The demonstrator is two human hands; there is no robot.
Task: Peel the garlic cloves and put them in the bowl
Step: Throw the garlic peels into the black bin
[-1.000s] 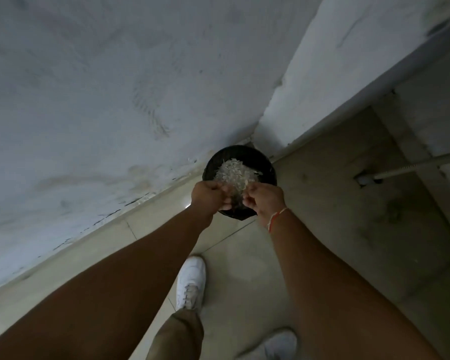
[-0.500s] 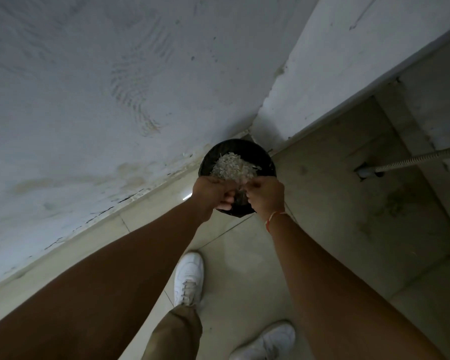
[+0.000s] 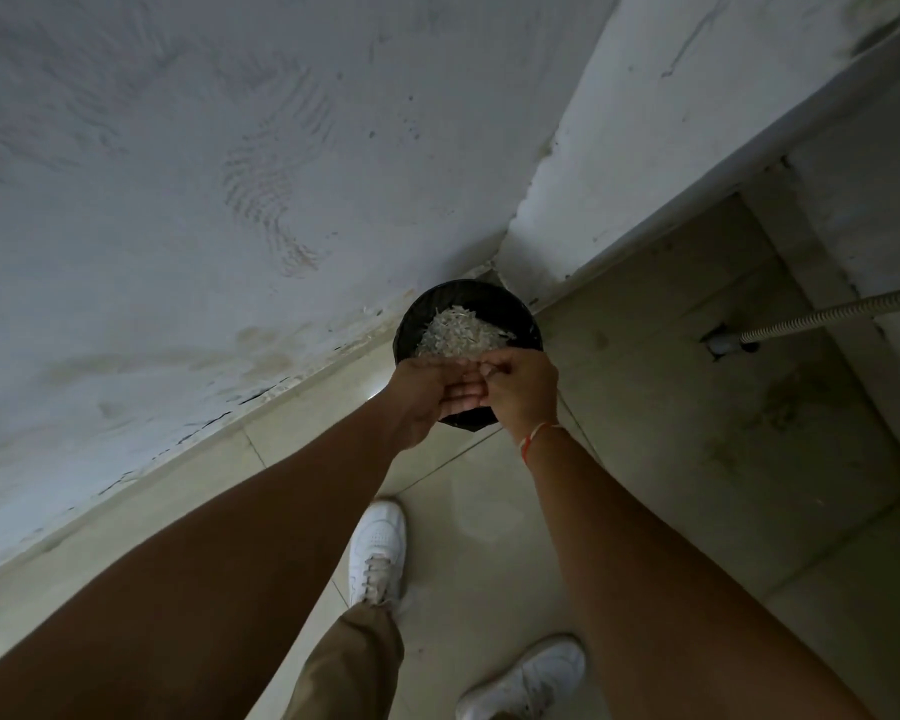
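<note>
Black bin (image 3: 411, 324) sits beneath so skins (image 3: 458, 332) drop in; my right hand (image 3: 520, 392) pinches something small over my flat, relaxed left hand (image 3: 427, 392).

You stand over a black round bin (image 3: 513, 309) set in the corner where two pale walls meet the tiled floor (image 3: 645, 459). A heap of whitish garlic skins (image 3: 458, 332) lies inside it, just beyond your fingers. Your left hand (image 3: 427, 394) and right hand (image 3: 520, 389) meet above the bin's near rim, touching; the left fingers (image 3: 461, 394) lie fairly straight under the right fingers, which curl in a pinch, though what they pinch is too small to tell. A red thread (image 3: 533, 436) circles your right wrist. Below your hands are two white shoes (image 3: 378, 550), and a ribbed hose (image 3: 827, 317) runs well to the right.
</note>
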